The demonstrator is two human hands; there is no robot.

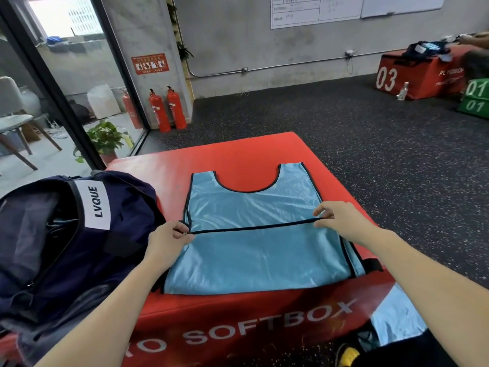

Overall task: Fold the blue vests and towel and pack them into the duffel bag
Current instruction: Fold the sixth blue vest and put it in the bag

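Observation:
A light blue vest (254, 207) with dark trim lies flat on the red soft box (238, 152), its neck opening at the far end. Its near part is folded up, so the hem runs across the middle. My left hand (169, 237) pinches the left end of that hem. My right hand (336, 218) pinches the right end. The navy duffel bag (79, 234) with a white LVQUE label stands open on the left of the box, touching the vest's left edge. More light blue cloth (397, 316) hangs off the box's near right corner.
Speckled black floor surrounds the box. Two red fire extinguishers (168, 109) stand by the far wall, next to a potted plant (105, 139) behind a glass door. Red and green numbered boxes (412, 75) with clothes on top sit at the far right.

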